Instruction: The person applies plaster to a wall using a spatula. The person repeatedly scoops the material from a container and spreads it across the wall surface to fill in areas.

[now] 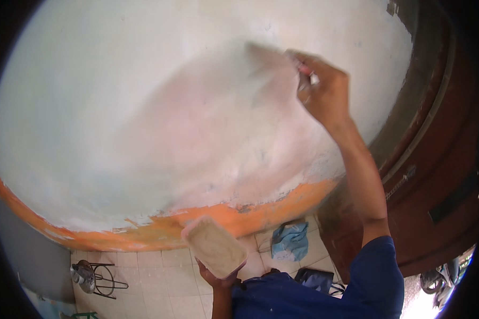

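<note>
My right hand (329, 93) is raised to the upper right of a pale, patchy wall (186, 111). Its fingers are closed around the handle of a putty knife (269, 58), whose blade is smeared by motion and lies at or close to the wall; whether it touches I cannot tell. Low in front of my body, my left hand (214, 276) supports a rectangular plastic tub (244, 260) from beneath and at its near end. Beige paste fills much of the tub, which is tilted with its open top facing me.
An orange band (271, 211) with a ragged upper edge runs along the wall's foot. On the tiled floor (165, 276) are a blue plastic bag (290, 242), a dark bag (315, 277) and a round stool (107, 280) bearing a cluttered object. A dark red door (436, 191) stands right.
</note>
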`<state>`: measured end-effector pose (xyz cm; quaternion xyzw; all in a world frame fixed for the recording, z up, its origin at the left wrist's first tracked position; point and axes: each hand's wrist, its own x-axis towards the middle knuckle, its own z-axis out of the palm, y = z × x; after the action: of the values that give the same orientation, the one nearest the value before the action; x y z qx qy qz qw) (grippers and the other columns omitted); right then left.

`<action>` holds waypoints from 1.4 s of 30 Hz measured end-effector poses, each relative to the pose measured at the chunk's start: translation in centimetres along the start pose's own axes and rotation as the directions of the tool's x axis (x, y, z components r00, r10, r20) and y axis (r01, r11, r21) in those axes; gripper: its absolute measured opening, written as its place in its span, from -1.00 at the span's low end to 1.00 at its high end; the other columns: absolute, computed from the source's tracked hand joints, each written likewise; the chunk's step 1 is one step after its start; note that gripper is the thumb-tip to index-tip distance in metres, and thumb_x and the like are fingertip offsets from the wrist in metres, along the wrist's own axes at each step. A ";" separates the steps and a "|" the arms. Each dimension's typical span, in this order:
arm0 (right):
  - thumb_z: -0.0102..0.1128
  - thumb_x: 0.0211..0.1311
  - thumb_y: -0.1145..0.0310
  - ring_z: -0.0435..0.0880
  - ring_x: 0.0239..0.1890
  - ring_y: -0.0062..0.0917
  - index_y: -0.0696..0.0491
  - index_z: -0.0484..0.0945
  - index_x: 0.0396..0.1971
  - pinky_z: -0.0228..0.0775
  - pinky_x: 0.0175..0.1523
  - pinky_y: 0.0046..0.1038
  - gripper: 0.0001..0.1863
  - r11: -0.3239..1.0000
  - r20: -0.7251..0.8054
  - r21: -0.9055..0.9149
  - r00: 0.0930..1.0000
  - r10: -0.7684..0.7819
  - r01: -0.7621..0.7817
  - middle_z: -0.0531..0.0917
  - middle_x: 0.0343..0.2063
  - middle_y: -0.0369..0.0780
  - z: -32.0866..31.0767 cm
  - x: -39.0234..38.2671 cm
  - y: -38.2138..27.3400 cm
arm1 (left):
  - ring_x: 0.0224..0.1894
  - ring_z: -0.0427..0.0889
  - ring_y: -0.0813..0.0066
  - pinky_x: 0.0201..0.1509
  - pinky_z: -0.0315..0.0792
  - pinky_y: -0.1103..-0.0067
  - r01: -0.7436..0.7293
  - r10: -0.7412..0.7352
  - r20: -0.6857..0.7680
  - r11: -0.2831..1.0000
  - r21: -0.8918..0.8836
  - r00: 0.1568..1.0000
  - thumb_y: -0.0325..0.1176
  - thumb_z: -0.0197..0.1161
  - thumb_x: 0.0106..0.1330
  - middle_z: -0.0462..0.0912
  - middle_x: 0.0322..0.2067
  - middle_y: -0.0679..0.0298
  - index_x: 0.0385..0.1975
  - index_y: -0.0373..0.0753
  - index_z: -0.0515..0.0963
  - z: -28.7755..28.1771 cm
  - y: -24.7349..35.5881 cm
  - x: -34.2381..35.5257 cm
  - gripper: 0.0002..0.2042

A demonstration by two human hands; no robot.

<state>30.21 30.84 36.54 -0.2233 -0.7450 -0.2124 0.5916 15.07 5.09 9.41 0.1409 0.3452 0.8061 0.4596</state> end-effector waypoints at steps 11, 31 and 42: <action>0.19 -0.38 0.55 0.58 -0.55 -0.33 0.05 0.54 -0.09 0.45 -0.53 -0.37 -0.39 0.922 0.152 -0.361 0.984 -0.090 0.140 0.56 -0.60 -0.15 6.5 -3.6 2.1 | -0.18 0.55 0.37 -0.19 0.57 0.47 -0.113 0.118 -0.105 0.992 0.050 0.988 -0.43 0.59 -0.35 0.48 -0.15 0.17 0.07 -0.31 0.22 1.9 -0.8 1.0 -0.13; 0.17 -0.25 0.53 0.61 -0.47 -0.32 -0.01 0.61 -0.30 0.47 -0.39 -0.37 -0.64 0.914 -0.060 -0.376 0.980 -0.191 0.155 0.64 -0.41 -0.24 1.1 6.3 4.7 | -0.05 0.50 0.25 -0.08 0.53 0.31 0.131 -0.102 0.092 0.899 -0.417 0.991 -0.29 0.26 0.19 0.41 -0.04 0.12 0.15 -0.23 0.17 0.9 -2.0 1.4 -0.44; 0.11 -0.37 0.69 0.68 -0.39 -0.44 0.05 0.62 -0.26 0.54 -0.34 -0.46 -0.51 0.999 0.261 -0.031 0.965 -0.029 0.038 0.67 -0.39 -0.23 0.7 -3.5 -1.2 | -0.12 0.55 0.31 -0.14 0.57 0.42 0.079 -0.094 -0.054 0.972 -0.222 0.994 -0.27 0.64 -0.36 0.44 -0.08 0.15 0.12 -0.31 0.15 3.2 0.1 -0.1 -0.03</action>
<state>29.63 29.95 32.90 -0.2471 -0.8160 -0.2043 0.4810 16.76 6.31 11.78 0.0480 0.2743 0.8226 0.4957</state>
